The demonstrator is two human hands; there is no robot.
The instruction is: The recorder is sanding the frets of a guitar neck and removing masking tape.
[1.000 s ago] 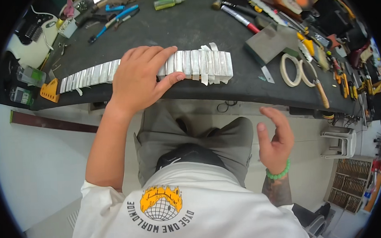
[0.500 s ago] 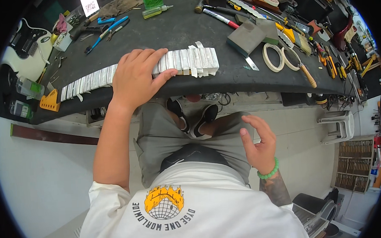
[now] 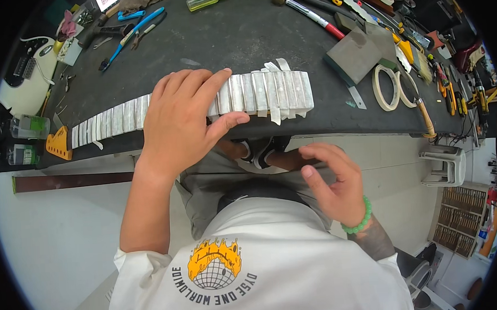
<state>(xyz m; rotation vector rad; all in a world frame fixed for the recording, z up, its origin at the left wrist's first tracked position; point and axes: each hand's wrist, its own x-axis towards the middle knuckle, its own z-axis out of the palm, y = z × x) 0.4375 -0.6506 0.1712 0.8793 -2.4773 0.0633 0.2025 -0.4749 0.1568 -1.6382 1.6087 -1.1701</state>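
A guitar neck (image 3: 118, 119) lies along the near edge of the dark workbench, its fretboard covered between the frets with strips of whitish tape. Loose tape ends stick out along its sides, mostly at the wide right end. At the left end shows its orange-yellow headstock (image 3: 59, 144). My left hand (image 3: 179, 111) is wrapped over the middle of the neck, thumb on the near side and fingers across the top, hiding that stretch. Above my lap, apart from the bench, hovers my right hand (image 3: 335, 179), empty, with thumb and fingers apart.
On the workbench (image 3: 221, 45), a grey block (image 3: 355, 53), masking tape rolls (image 3: 387, 88) and a red-and-silver marker (image 3: 316, 19) lie to the right, beside crowded hand tools. A blue toothbrush (image 3: 130, 39) and a small bottle (image 3: 208, 0) lie farther back. White stools (image 3: 446, 163) stand at right.
The view has shifted forward over the bench, so the neck looks larger. My left hand keeps its grip on it. My right hand appears slightly nearer the bench edge, still empty.
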